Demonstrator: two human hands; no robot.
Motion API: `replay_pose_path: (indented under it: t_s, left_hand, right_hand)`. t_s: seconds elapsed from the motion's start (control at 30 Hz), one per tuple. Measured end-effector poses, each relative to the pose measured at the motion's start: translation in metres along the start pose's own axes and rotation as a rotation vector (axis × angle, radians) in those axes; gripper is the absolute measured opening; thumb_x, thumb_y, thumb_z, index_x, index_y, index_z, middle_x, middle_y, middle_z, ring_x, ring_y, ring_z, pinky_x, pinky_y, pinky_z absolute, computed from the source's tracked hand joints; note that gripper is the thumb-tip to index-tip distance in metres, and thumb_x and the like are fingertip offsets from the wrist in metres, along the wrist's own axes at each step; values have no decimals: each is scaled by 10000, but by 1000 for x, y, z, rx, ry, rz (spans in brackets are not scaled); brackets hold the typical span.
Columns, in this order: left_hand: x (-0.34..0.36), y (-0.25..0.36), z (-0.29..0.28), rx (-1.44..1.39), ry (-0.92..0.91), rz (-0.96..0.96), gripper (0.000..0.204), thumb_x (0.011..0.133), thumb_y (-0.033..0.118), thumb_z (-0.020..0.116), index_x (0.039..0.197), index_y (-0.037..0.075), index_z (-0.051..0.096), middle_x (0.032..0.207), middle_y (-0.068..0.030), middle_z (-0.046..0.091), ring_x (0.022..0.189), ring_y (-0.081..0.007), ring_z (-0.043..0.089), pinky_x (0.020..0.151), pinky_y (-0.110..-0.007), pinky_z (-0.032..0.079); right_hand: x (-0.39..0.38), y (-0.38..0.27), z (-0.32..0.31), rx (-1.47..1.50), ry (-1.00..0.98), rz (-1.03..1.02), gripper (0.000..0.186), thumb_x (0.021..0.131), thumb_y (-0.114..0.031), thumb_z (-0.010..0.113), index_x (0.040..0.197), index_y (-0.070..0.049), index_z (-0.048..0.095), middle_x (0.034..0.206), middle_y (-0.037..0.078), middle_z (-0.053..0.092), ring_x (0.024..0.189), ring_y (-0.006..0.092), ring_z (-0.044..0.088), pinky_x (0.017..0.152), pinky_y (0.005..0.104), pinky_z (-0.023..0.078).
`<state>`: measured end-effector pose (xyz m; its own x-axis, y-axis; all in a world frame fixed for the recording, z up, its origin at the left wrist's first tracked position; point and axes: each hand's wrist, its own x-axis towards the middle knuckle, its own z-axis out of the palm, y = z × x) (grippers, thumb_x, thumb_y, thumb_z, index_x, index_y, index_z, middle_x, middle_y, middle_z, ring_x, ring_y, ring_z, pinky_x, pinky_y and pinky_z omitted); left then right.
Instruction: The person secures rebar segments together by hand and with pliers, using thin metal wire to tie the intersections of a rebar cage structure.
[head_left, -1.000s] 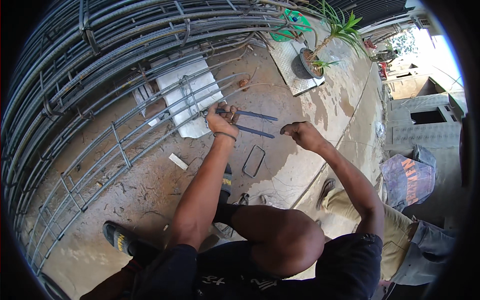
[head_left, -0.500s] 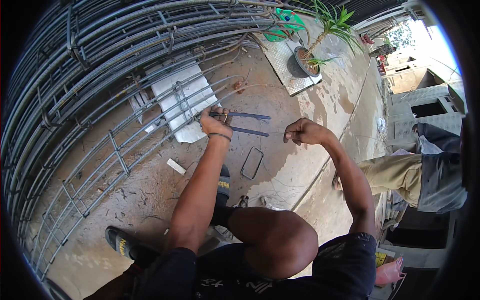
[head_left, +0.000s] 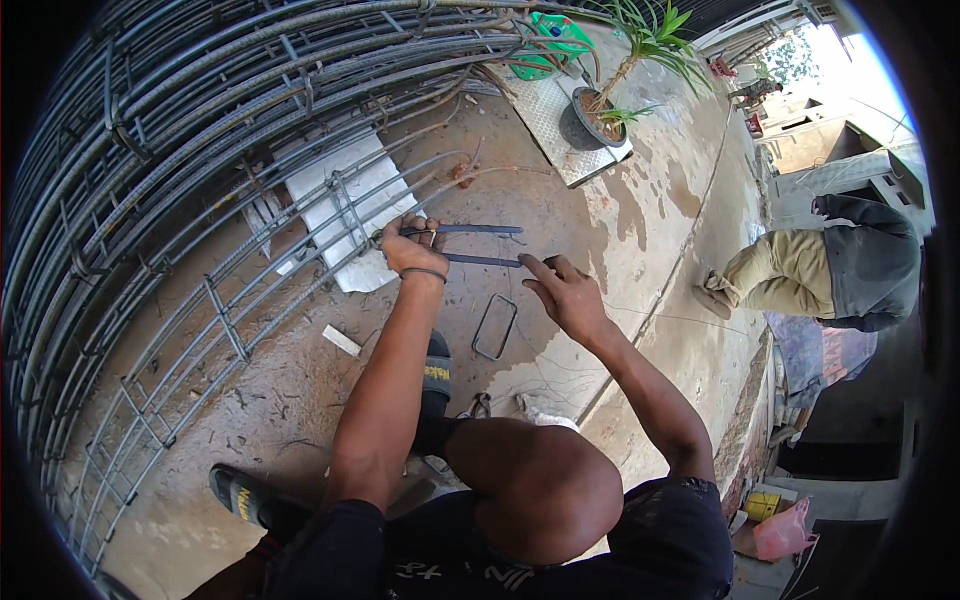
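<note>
You are working in an open-air construction yard, one given over to steel reinforcement by the look of it. Long rebar cages [head_left: 215, 90] are lying stacked along your left, and a bent rectangular steel hoop [head_left: 508, 332] is resting on the stained concrete ground [head_left: 655, 245] among small dark scraps. Daylight is falling across the paving, plain walls [head_left: 795, 158] are standing farther off, and a potted plant [head_left: 580, 128] is sitting on a metal plate [head_left: 540, 115] ahead of you.
</note>
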<state>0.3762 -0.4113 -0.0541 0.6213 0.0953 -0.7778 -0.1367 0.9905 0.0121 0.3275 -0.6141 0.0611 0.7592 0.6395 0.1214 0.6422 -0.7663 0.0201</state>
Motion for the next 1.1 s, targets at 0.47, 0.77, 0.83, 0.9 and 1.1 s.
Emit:
replay_pose_path:
  t_s: [0.47,0.77,0.83,0.9,1.1]
  left_hand:
    - [-3,-2,-1,49,27,33,203,860,239,411,756,96,510,622,-23,500,602,-197,515,733,-383,451]
    - [10,-4,4,-89,2,44,188,848,210,400,760,87,513,607,-20,494,596,-196,509,740,-390,458]
    - [13,-3,5,-141,-22,53,194,848,207,394,757,85,514,603,-20,493,595,-197,507,745,-394,461]
    - [8,-5,7,-49,47,33,200,846,212,394,756,84,518,602,-19,496,593,-196,503,731,-389,459]
    - [6,-6,3,-47,20,25,198,845,221,413,751,85,521,613,-20,508,597,-195,505,718,-374,440]
  right_hand:
    - [-12,-28,29,252,57,277,214,837,-232,659,748,-39,636,646,114,576,588,301,590,537,390,465]
    - [34,-11,-23,276,17,121,205,866,-259,629,825,-59,640,637,140,601,538,334,586,489,413,445]
    - [33,-6,-28,198,-132,232,201,867,-273,631,891,-74,642,634,134,600,531,331,587,482,401,438]
    - [17,-4,-18,43,-77,177,193,880,-292,609,974,-127,640,633,95,623,529,305,607,482,401,463]
    - [11,5,8,-65,253,-114,112,868,-181,613,917,-82,626,670,99,594,564,267,582,533,373,477]
